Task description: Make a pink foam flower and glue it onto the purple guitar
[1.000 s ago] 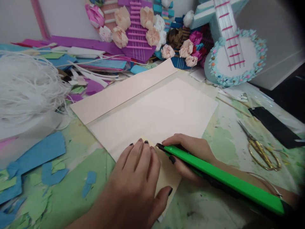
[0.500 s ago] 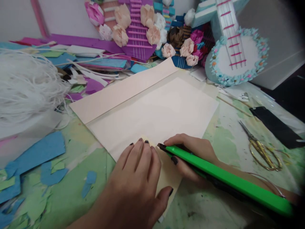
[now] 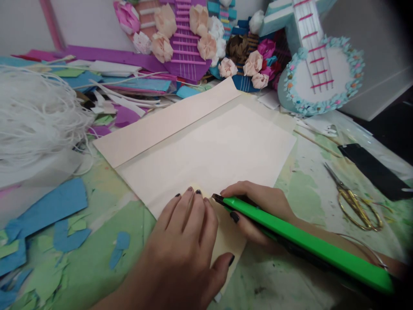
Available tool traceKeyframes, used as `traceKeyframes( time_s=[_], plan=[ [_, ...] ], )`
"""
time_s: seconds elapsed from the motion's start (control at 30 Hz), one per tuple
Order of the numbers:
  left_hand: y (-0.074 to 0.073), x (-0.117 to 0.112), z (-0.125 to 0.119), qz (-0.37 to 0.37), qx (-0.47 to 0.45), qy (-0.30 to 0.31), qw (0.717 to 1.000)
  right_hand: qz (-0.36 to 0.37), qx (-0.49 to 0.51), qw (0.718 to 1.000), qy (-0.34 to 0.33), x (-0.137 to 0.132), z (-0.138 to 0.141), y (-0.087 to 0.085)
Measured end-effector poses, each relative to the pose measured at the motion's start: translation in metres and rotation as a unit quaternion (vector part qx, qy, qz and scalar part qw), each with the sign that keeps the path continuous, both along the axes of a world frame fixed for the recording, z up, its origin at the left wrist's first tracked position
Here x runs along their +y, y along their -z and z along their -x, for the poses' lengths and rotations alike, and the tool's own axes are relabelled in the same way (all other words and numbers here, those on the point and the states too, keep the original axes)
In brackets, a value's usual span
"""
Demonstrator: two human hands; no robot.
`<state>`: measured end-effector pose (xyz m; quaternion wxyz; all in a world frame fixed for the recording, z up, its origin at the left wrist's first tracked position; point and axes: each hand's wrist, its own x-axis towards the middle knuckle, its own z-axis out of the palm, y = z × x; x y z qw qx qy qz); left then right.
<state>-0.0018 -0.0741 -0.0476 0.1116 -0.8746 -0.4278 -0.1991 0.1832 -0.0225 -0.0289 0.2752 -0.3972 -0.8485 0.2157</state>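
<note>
A large cream paper sheet (image 3: 206,146) with a folded strip (image 3: 174,120) along its far side lies at the middle of the table. Flat on its near part rests my left hand (image 3: 183,241), fingers stretched side by side and the thumb apart. My right hand (image 3: 258,206) is closed around the front of a long green stapler (image 3: 309,245) with a dark underside. The stapler's black nose points left, close to my left fingertips and over a pale yellow piece of paper (image 3: 227,232). What lies beneath my left palm is hidden.
Gold-handled scissors (image 3: 355,202) and a black strip (image 3: 371,170) lie to the right. White string (image 3: 38,116) and blue paper scraps (image 3: 61,200) sit on the left. Decorated paper guitars, including a light-blue one (image 3: 322,82), stand at the back.
Both hands, the paper and the stapler hold nearly the same place. Only a very slight shift of the view shows.
</note>
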Motion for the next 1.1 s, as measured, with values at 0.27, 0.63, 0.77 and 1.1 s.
traceKeyframes(
  time_s=[0.27,0.63,0.77,1.1],
  plan=[
    [-0.0009,0.0003,-0.0012,0.001,0.005,0.002,1.0,0.007,-0.001,1.0,-0.018,0.0022,0.001,-0.0003],
    [0.0001,0.0003,-0.0011,-0.003,0.003,-0.001,1.0,0.011,0.015,1.0,-0.01,0.0029,-0.0006,-0.0006],
    [-0.0001,0.0004,-0.0004,0.0,0.004,-0.003,1.0,0.008,0.008,1.0,0.005,0.0019,-0.0013,0.0013],
    [-0.0005,0.0001,0.0,0.004,0.012,0.001,1.0,0.021,0.003,1.0,-0.011,0.001,-0.0004,-0.0024]
  ],
)
